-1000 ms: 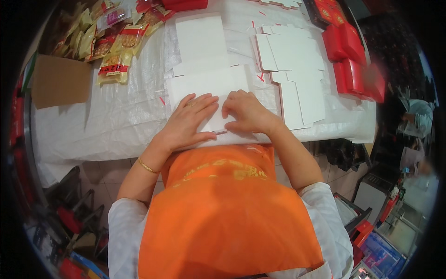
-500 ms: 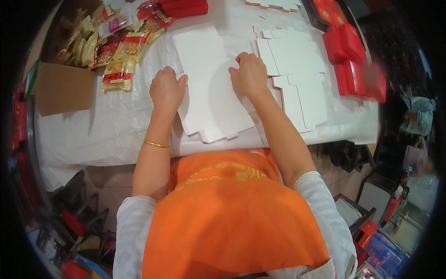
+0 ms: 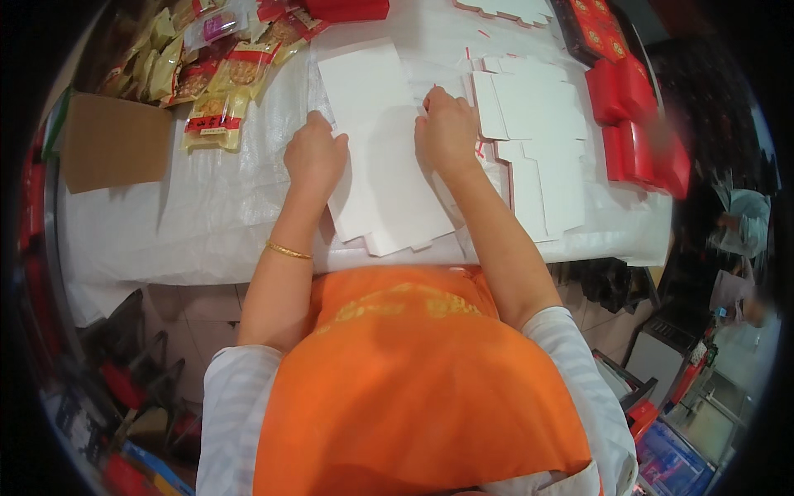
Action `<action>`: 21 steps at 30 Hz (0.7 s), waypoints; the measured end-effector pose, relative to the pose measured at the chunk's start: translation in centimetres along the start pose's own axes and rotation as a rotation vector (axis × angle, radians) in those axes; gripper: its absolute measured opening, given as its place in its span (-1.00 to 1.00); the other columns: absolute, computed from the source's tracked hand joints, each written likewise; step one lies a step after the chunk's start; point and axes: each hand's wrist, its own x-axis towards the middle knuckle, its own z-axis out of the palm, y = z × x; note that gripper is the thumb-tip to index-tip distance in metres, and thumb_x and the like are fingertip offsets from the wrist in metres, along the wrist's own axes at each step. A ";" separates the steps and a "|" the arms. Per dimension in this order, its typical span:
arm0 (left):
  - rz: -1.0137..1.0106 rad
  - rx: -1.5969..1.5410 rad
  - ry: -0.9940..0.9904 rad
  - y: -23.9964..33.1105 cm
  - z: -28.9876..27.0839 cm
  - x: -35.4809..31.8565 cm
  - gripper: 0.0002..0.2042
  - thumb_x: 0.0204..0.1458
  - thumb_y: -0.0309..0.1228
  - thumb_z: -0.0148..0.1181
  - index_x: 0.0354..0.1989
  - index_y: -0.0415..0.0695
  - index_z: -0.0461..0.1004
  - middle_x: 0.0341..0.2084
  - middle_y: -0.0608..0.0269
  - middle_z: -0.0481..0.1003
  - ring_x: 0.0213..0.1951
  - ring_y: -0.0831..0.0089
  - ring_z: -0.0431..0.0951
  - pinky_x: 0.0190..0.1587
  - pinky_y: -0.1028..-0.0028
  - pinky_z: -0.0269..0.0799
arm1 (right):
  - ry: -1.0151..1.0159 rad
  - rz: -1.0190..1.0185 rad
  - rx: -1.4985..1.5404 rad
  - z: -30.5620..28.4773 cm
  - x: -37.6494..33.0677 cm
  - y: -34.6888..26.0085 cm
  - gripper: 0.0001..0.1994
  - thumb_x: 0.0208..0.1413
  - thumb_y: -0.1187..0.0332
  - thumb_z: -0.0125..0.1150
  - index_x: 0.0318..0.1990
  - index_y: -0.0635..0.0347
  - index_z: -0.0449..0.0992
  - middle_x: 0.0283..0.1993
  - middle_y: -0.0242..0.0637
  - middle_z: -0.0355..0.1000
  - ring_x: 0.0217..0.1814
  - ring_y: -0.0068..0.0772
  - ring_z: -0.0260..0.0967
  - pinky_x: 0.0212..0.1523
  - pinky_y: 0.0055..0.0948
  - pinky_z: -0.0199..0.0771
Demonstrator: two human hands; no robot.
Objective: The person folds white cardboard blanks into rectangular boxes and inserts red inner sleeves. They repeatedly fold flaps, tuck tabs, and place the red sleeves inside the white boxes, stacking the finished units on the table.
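Note:
In front of me a white cardboard box blank (image 3: 376,157) lies lengthwise on the covered table, with notched tabs at its near end. My left hand (image 3: 317,157) is closed at its left edge, thumb against the card and fingers curled. At the right edge my right hand (image 3: 450,136) is closed too, its fingers bent over the side of the card. The hands hide the parts of the edges they hold. Just right of my right hand lies a stack of similar white blanks (image 3: 542,182).
An open brown carton (image 3: 116,145) with several wrapped snack packets (image 3: 215,120) around it stands at the left. Red boxes (image 3: 633,124) are piled at the right, another red box (image 3: 347,8) lies at the far side. White sheeting (image 3: 223,215) covers the table.
My left hand has shifted slightly up and right along the blank's left edge. The right hand stays at the right edge, slightly higher. The whole view has shifted a little.

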 end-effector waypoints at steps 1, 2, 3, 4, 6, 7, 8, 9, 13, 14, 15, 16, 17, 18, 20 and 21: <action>0.007 0.039 -0.013 0.5 0.1 0.0 -0.71 0.06 -0.30 0.34 -0.20 -0.25 0.46 -0.31 -0.09 0.63 -0.21 -0.06 0.66 -0.15 0.08 0.56 | 0.037 -0.043 -0.054 0.2 -0.2 -0.4 -0.77 -0.07 0.48 0.34 -0.23 0.15 0.46 -0.33 -0.26 0.50 -0.20 -0.12 0.44 -0.14 -0.15 0.39; 0.014 0.078 -0.026 1.2 0.1 0.0 -0.74 0.06 -0.37 0.31 -0.19 -0.25 0.44 -0.31 -0.10 0.62 -0.20 -0.08 0.66 -0.15 0.07 0.58 | 0.075 -0.085 -0.107 0.4 -0.4 -0.8 -0.76 -0.09 0.52 0.33 -0.23 0.15 0.46 -0.34 -0.25 0.48 -0.22 -0.13 0.43 -0.15 -0.15 0.38; 0.023 0.117 -0.039 1.8 0.4 0.0 -0.76 0.06 -0.43 0.28 -0.17 -0.26 0.43 -0.30 -0.12 0.61 -0.20 -0.09 0.67 -0.15 0.07 0.60 | 0.089 -0.124 -0.147 0.4 -0.7 -1.1 -0.79 -0.07 0.52 0.31 -0.26 0.14 0.44 -0.35 -0.26 0.45 -0.24 -0.14 0.41 -0.17 -0.17 0.36; 0.086 0.186 0.020 2.1 0.8 -0.2 -0.78 0.04 -0.44 0.28 -0.20 -0.24 0.43 -0.33 -0.08 0.60 -0.22 -0.05 0.67 -0.20 0.09 0.60 | 0.106 -0.166 -0.185 0.0 -1.0 -1.6 -0.81 -0.06 0.52 0.30 -0.29 0.12 0.43 -0.36 -0.26 0.42 -0.27 -0.15 0.39 -0.20 -0.19 0.35; 0.216 0.323 0.137 2.2 2.2 -0.6 -0.82 -0.01 -0.48 0.28 -0.25 -0.20 0.43 -0.38 0.01 0.57 -0.27 0.05 0.68 -0.29 0.15 0.62 | 0.100 -0.229 -0.218 0.2 -1.3 -2.1 -0.82 -0.07 0.54 0.27 -0.30 0.14 0.42 -0.32 -0.24 0.39 -0.27 -0.15 0.38 -0.20 -0.21 0.35; 0.259 0.366 0.163 2.2 2.7 -0.6 -0.82 -0.02 -0.48 0.28 -0.27 -0.18 0.43 -0.39 0.05 0.56 -0.30 0.11 0.67 -0.34 0.20 0.61 | 0.077 -0.247 -0.212 0.5 -1.6 -2.2 -0.80 -0.10 0.56 0.27 -0.28 0.17 0.43 -0.28 -0.21 0.39 -0.24 -0.14 0.39 -0.18 -0.20 0.37; 0.302 0.408 0.189 2.1 3.1 -0.6 -0.82 -0.04 -0.47 0.29 -0.29 -0.16 0.43 -0.40 0.10 0.55 -0.33 0.17 0.66 -0.38 0.25 0.60 | 0.054 -0.266 -0.205 0.7 -1.8 -2.3 -0.78 -0.13 0.58 0.26 -0.27 0.20 0.44 -0.24 -0.18 0.40 -0.21 -0.12 0.40 -0.16 -0.20 0.39; 0.346 0.451 0.214 2.1 3.6 -0.5 -0.82 -0.06 -0.47 0.30 -0.31 -0.14 0.43 -0.40 0.15 0.53 -0.36 0.23 0.65 -0.42 0.31 0.59 | 0.055 -0.272 -0.192 0.8 -2.0 -2.2 -0.78 -0.12 0.58 0.25 -0.27 0.21 0.44 -0.24 -0.17 0.39 -0.21 -0.12 0.40 -0.16 -0.20 0.39; 0.384 0.604 0.150 2.9 4.3 -0.5 -0.78 -0.08 -0.44 0.30 -0.24 -0.17 0.47 -0.36 0.16 0.54 -0.33 0.26 0.62 -0.30 0.33 0.57 | 0.008 -0.301 -0.154 0.4 -2.3 -2.7 -0.81 -0.11 0.58 0.24 -0.28 0.23 0.45 -0.22 -0.14 0.39 -0.19 -0.11 0.40 -0.16 -0.18 0.41; 0.404 0.614 0.133 3.2 4.0 -0.6 -0.74 -0.07 -0.43 0.30 -0.20 -0.18 0.48 -0.35 0.15 0.54 -0.30 0.25 0.61 -0.26 0.31 0.56 | -0.013 -0.304 -0.153 0.4 -2.3 -2.7 -0.81 -0.11 0.57 0.24 -0.28 0.24 0.46 -0.22 -0.14 0.39 -0.19 -0.10 0.40 -0.16 -0.17 0.41; 0.424 0.624 0.115 3.3 4.0 -0.8 -0.71 -0.07 -0.42 0.30 -0.15 -0.20 0.48 -0.33 0.14 0.54 -0.26 0.24 0.61 -0.21 0.29 0.55 | -0.015 -0.316 -0.176 0.5 -2.5 -2.7 -0.82 -0.10 0.55 0.27 -0.29 0.24 0.47 -0.23 -0.15 0.39 -0.19 -0.13 0.40 -0.16 -0.20 0.42; 0.440 0.651 0.103 3.6 4.0 -0.9 -0.73 -0.06 -0.42 0.29 -0.16 -0.20 0.48 -0.34 0.13 0.55 -0.25 0.22 0.62 -0.20 0.27 0.56 | -0.007 -0.330 -0.202 0.5 -2.3 -2.8 -0.82 -0.10 0.53 0.29 -0.29 0.23 0.48 -0.23 -0.16 0.38 -0.20 -0.16 0.40 -0.16 -0.23 0.42; 0.457 0.678 0.090 3.9 4.1 -1.1 -0.75 -0.05 -0.43 0.27 -0.17 -0.20 0.49 -0.35 0.11 0.56 -0.24 0.21 0.63 -0.18 0.24 0.56 | 0.000 -0.343 -0.228 0.5 -2.1 -2.9 -0.82 -0.10 0.51 0.32 -0.30 0.23 0.49 -0.23 -0.17 0.38 -0.20 -0.19 0.39 -0.16 -0.27 0.43; 0.474 0.706 0.078 4.0 4.0 -1.2 -0.77 -0.03 -0.44 0.26 -0.19 -0.21 0.49 -0.35 0.09 0.57 -0.22 0.20 0.65 -0.17 0.22 0.57 | -0.024 -0.325 -0.222 0.6 -2.0 -2.7 -0.83 -0.08 0.51 0.32 -0.30 0.23 0.50 -0.22 -0.15 0.39 -0.18 -0.16 0.41 -0.14 -0.25 0.44; 0.477 0.621 0.013 3.7 3.1 -0.8 -0.71 0.02 -0.39 0.26 -0.10 -0.24 0.49 -0.28 0.04 0.57 -0.14 0.14 0.62 -0.08 0.19 0.53 | -0.055 -0.292 -0.211 0.4 -1.7 -2.4 -0.84 -0.05 0.49 0.32 -0.29 0.24 0.50 -0.19 -0.11 0.41 -0.14 -0.09 0.44 -0.11 -0.21 0.45; 0.479 0.578 -0.019 3.4 2.4 -0.7 -0.68 0.05 -0.37 0.27 -0.06 -0.25 0.49 -0.24 0.02 0.57 -0.10 0.12 0.61 -0.04 0.18 0.50 | -0.040 -0.226 -0.106 0.1 -1.8 -2.0 -0.81 -0.02 0.48 0.31 -0.23 0.25 0.51 -0.15 -0.12 0.43 -0.09 -0.09 0.46 -0.07 -0.18 0.46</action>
